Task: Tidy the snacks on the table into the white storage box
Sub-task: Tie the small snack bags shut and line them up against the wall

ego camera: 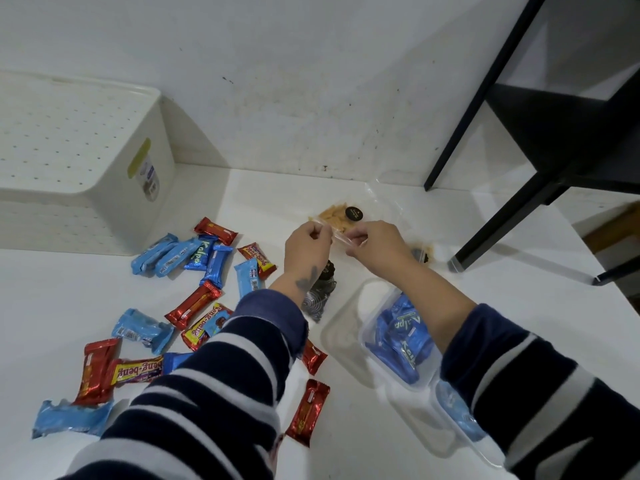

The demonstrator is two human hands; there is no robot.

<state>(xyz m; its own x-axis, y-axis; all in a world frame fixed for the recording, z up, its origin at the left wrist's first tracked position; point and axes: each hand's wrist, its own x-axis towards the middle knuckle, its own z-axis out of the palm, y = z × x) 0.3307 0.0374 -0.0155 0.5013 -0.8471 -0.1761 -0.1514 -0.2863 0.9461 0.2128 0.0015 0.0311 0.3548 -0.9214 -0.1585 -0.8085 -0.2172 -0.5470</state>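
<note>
My left hand (pixel 306 245) and my right hand (pixel 375 242) both pinch the near edge of a clear bag of tan crackers (pixel 334 218) with a round black label, at the far middle of the table. The white storage box (pixel 104 188) stands at the far left with a perforated lid on it. Several blue, red and yellow snack bars (pixel 194 299) lie scattered on the white table left of my arms. A clear bag of dark cookies (pixel 322 292) lies just under my left wrist.
A clear plastic tub (pixel 349 327) holding blue Kalpa packs sits under my right forearm, with a second clear tub (pixel 453 438) nearer me. A black chair (pixel 540 168) stands at the right, its legs on the table edge area. A white wall runs behind.
</note>
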